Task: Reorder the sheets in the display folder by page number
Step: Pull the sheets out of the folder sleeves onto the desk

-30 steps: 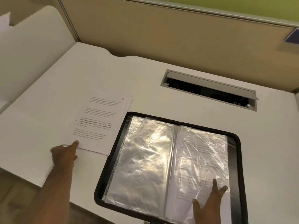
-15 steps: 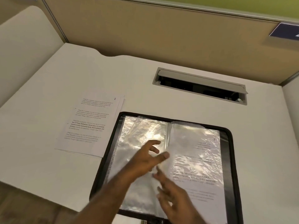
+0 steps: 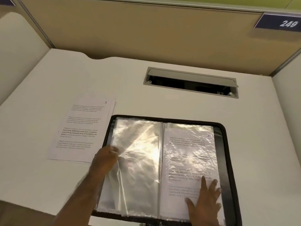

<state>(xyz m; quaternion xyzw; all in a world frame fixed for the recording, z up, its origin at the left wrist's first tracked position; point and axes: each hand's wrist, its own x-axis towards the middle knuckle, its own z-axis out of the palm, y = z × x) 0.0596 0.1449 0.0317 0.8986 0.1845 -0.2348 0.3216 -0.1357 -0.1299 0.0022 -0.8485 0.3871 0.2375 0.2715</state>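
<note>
On the tabletop point(image 3: 162, 88) I find the display folder point(image 3: 228, 160) lying open. Its left sleeve point(image 3: 138, 160) looks empty; the right one holds a sheet point(image 3: 189, 160). Loose sheets point(image 3: 81, 129), page 2 uppermost, await filing beside it. My left hand point(image 3: 105, 159) apparently pinches the sleeve edge, though blurred; my right hand point(image 3: 203, 203) presses flat.

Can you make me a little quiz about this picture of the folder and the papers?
1. True or false: the right hand lies flat on the sleeved sheet.
2. The left hand holds: A) the loose sheets, B) an empty plastic sleeve, C) the cable hatch.
3. Which side of the display folder are the loose sheets on?

Key: 1 true; 2 B; 3 left.
</note>
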